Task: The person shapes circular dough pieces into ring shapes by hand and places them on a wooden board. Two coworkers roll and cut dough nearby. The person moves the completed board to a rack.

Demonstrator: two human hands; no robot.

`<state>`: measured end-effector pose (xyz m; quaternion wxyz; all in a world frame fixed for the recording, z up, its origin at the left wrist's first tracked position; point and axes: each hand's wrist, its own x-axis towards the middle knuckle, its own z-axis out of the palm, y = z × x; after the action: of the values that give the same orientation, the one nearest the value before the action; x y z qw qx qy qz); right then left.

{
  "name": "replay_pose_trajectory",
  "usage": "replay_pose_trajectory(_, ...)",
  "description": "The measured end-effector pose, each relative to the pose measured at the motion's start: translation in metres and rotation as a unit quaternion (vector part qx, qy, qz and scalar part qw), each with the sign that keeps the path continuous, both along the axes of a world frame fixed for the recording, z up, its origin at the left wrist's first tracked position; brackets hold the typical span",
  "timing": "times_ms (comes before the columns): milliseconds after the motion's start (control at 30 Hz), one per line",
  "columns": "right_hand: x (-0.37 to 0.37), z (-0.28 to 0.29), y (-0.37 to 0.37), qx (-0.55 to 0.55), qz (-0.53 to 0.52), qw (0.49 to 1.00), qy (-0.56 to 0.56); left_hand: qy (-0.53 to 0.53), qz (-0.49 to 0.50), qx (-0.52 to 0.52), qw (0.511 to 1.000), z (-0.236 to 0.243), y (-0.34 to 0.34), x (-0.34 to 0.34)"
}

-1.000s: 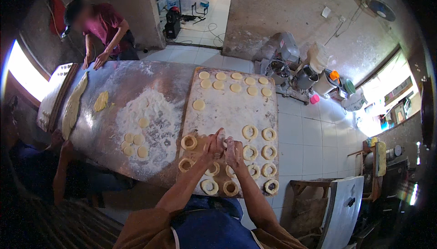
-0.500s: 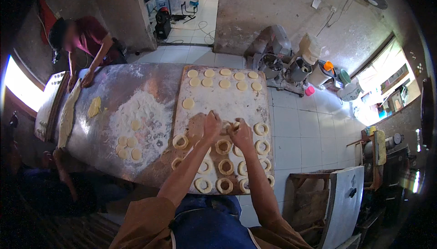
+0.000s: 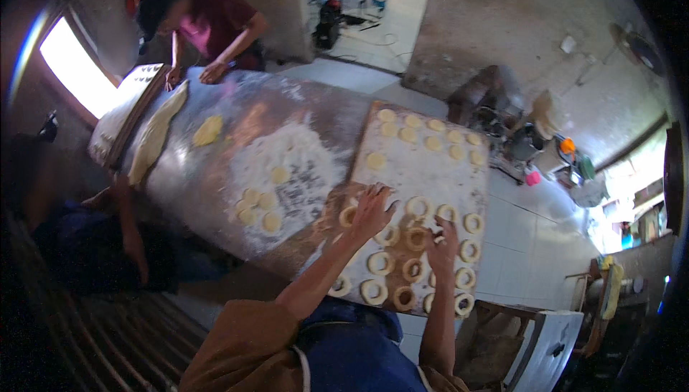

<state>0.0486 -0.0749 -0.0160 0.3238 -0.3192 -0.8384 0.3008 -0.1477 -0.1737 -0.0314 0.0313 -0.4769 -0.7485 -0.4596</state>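
Note:
Pale dough rings [image 3: 373, 291] lie in rows over the near half of a flour-dusted board [image 3: 402, 177]. My left hand [image 3: 373, 214] hovers over the board's left side with its fingers apart and nothing in them. A dough ring [image 3: 418, 199] lies just right of it. My right hand [image 3: 442, 240] is open too, its fingers bent and spread above the rings, close to another dough ring [image 3: 446, 207]. Parts of some rings are hidden under my hands and forearms. Flat dough discs [image 3: 433, 144] sit in two rows at the board's far end, with a single disc [image 3: 375, 161] nearer.
Left of the board, the metal table [image 3: 265, 98] holds spread flour [image 3: 287, 148], several dough discs [image 3: 267, 201], a yellow lump [image 3: 208, 131] and a long dough strip [image 3: 159, 132]. A co-worker [image 3: 215, 26] bends over the far left; another person [image 3: 93, 227] is at the near left.
My hands, earlier close together at a dough ring, have come apart and opened; a ring lies between them on the board. The view has swung left, so the scene sits farther right.

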Motion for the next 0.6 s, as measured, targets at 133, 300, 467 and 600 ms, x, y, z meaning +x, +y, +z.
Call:
replay_pose_trajectory(133, -0.001, 0.022, -0.045, -0.084, -0.023, 0.995, -0.039, -0.027, 0.254, -0.168, 0.952, -0.023, -0.168, -0.055)
replay_pose_trajectory(300, -0.059, 0.018, -0.095, -0.115, 0.061, 0.992, -0.006, 0.169, 0.364, -0.294, 0.868, -0.032, -0.265, -0.077)
replay_pose_trajectory(467, -0.165, 0.01, -0.176, -0.193, 0.2, 0.958, -0.069, -0.231, 0.194, -0.126, 0.945, 0.011, -0.255, -0.083)
replay_pose_trajectory(600, -0.207, -0.019, -0.2, -0.304, 0.257, 0.915, -0.067, -0.29, 0.125, 0.014, 0.949, 0.0, -0.262, -0.094)
